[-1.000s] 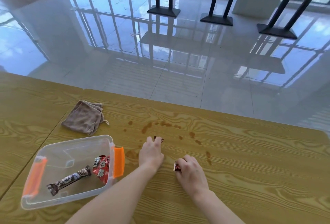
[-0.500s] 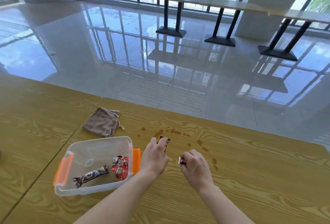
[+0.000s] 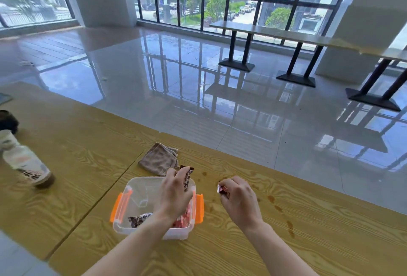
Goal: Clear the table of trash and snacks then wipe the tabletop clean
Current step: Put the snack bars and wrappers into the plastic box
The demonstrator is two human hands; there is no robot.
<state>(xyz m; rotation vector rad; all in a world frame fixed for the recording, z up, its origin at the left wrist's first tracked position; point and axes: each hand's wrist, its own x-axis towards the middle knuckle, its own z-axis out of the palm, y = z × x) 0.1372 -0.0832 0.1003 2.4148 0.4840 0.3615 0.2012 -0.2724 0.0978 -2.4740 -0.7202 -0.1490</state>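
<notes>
My left hand (image 3: 174, 194) hovers over the clear plastic box (image 3: 132, 190) with orange latches, gripping a dark brown snack wrapper (image 3: 187, 175). My right hand (image 3: 240, 201) is closed on a small red and white wrapper (image 3: 221, 188) just right of the box, above the wooden table (image 3: 308, 242). Inside the box lie a dark snack bar (image 3: 138, 220) and a red packet (image 3: 182, 220), partly hidden by my left wrist. A folded brown cloth (image 3: 159, 160) lies behind the box. Brown stains (image 3: 278, 208) dot the tabletop to the right.
A bottle with a white label (image 3: 24, 162) lies on the table at the far left, and a dark object (image 3: 7, 121) sits behind it. The table's far edge runs diagonally, with glossy floor beyond. Other tables on black legs (image 3: 295, 64) stand by the windows.
Both hands lifted their wrappers off the table. My left hand moved left over the box with the brown wrapper. The view tilted up and the bottle came into sight at left.
</notes>
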